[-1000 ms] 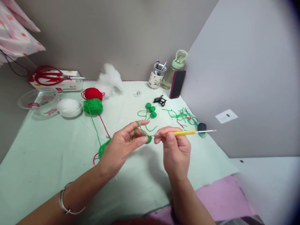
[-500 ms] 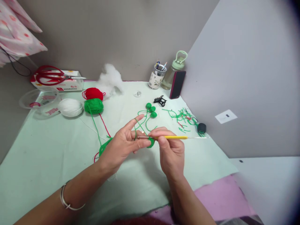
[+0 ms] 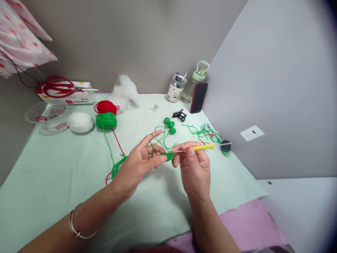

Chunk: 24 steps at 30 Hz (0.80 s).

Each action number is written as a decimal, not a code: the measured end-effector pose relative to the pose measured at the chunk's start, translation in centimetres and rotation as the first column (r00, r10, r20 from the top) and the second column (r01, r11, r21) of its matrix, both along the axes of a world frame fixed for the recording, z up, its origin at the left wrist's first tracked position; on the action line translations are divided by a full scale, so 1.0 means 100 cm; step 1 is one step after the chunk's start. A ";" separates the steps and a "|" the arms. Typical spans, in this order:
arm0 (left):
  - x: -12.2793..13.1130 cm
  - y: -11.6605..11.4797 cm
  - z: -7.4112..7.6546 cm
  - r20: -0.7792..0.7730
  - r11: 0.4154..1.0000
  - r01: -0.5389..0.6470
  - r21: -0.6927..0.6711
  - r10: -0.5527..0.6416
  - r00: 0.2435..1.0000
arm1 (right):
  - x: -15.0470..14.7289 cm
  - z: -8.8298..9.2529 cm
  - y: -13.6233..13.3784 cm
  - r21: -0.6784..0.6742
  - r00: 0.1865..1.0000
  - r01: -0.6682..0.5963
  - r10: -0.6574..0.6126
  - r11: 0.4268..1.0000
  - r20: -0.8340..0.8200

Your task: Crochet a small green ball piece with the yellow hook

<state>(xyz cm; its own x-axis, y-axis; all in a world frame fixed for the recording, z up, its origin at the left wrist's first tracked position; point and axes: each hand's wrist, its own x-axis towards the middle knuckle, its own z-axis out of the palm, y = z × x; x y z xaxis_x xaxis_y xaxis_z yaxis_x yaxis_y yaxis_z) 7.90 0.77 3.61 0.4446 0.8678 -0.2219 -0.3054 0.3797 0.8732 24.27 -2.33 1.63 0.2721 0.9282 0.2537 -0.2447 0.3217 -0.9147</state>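
Note:
My left hand (image 3: 139,160) pinches a small green crocheted piece (image 3: 169,156) between thumb and fingers. Its raised index finger has green yarn looped over it. My right hand (image 3: 196,168) grips a crochet hook (image 3: 201,148) by the yellow handle, and the thin metal shaft points left to the top edge of the green piece. Behind the hands lie three small green crocheted balls (image 3: 171,124) with loose yarn tails. A green yarn ball (image 3: 106,121) sits at the left, its strand running down to a green tangle (image 3: 117,168) beside my left wrist.
Red yarn (image 3: 105,107), white yarn (image 3: 81,122), a clear tub (image 3: 48,114) and red scissors (image 3: 59,86) on a box stand at left. White stuffing (image 3: 125,89), a pen cup (image 3: 176,89), bottle (image 3: 190,86), phone (image 3: 199,97), black clip (image 3: 180,115) and yarn scraps (image 3: 204,131) lie behind.
The hook has tilted, its handle end now higher, and my right hand has shifted slightly right. The green piece has turned in my left fingers and shows more of its surface.

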 end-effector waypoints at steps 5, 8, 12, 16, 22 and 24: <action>-0.002 -0.002 0.002 -0.039 0.998 -0.013 0.061 0.015 0.999 | 0.002 0.004 -0.008 0.068 0.992 0.028 -0.036 0.997 0.118; -0.001 -0.004 0.002 -0.109 0.989 -0.044 0.142 0.060 0.992 | 0.003 0.002 -0.015 0.208 0.924 0.092 -0.162 0.974 0.347; 0.003 -0.010 0.001 -0.151 0.978 -0.091 0.187 0.120 0.981 | 0.002 -0.006 -0.020 0.426 0.688 0.070 -0.353 0.902 0.634; 0.006 -0.013 0.003 0.065 0.999 0.015 -0.048 -0.012 0.998 | 0.001 -0.006 -0.021 0.572 0.420 0.077 -0.547 0.816 0.724; -0.001 -0.009 0.013 0.189 0.989 0.056 -0.136 -0.030 0.981 | 0.004 0.012 -0.019 0.330 0.896 0.161 -0.278 0.930 0.346; -0.001 -0.010 0.015 0.164 0.997 0.035 -0.073 -0.022 0.986 | 0.004 0.016 -0.017 0.249 0.955 0.100 -0.163 0.963 0.248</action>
<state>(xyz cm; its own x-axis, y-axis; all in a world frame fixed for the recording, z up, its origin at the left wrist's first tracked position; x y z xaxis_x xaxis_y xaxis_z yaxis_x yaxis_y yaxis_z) 7.78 -0.27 5.15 0.5046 0.8377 -0.2088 -0.4293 0.4533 0.7811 24.63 -4.01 3.21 0.2820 0.7955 0.5363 0.0538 0.5450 -0.8367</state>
